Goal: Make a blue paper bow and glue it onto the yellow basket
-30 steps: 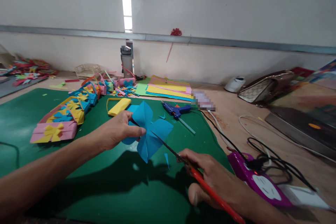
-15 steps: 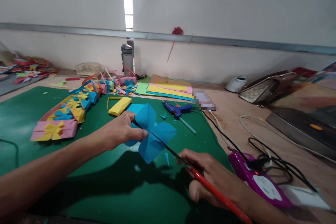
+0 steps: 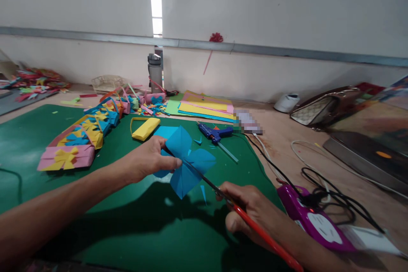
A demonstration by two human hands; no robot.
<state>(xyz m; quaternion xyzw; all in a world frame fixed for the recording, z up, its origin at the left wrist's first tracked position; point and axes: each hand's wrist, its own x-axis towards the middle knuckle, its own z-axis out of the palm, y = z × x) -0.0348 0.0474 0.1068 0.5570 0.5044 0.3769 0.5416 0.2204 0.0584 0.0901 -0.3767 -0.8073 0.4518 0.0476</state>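
Pinched between the thumb and fingers of my left hand [image 3: 153, 159] is a blue paper flower [image 3: 186, 178] with broad rounded petals, held above the green mat [image 3: 134, 238]. My right hand [image 3: 251, 208] grips a pair of scissors [image 3: 264, 236] with red handles. Their dark blades reach the flower's middle, between two petals, close to my left thumb. Small blue paper scraps [image 3: 203, 194] lie on the mat beneath. Behind the flower is a flat piece of blue paper [image 3: 165, 131], partly hidden by my left hand.
A blue glue gun [image 3: 215, 132] and a yellow paper bag [image 3: 145, 129] lie beyond my hands. Several decorated paper bags [image 3: 72, 157] line the left. Coloured sheets [image 3: 204, 108] and a bottle [image 3: 155, 72] stand at the back. A purple power strip [image 3: 315, 219] with cables is on the right.
The blue flower and my left hand have shifted very slightly to the right. My right thumb has moved a little on the scissors' handle side; the blades stay at the flower's middle.
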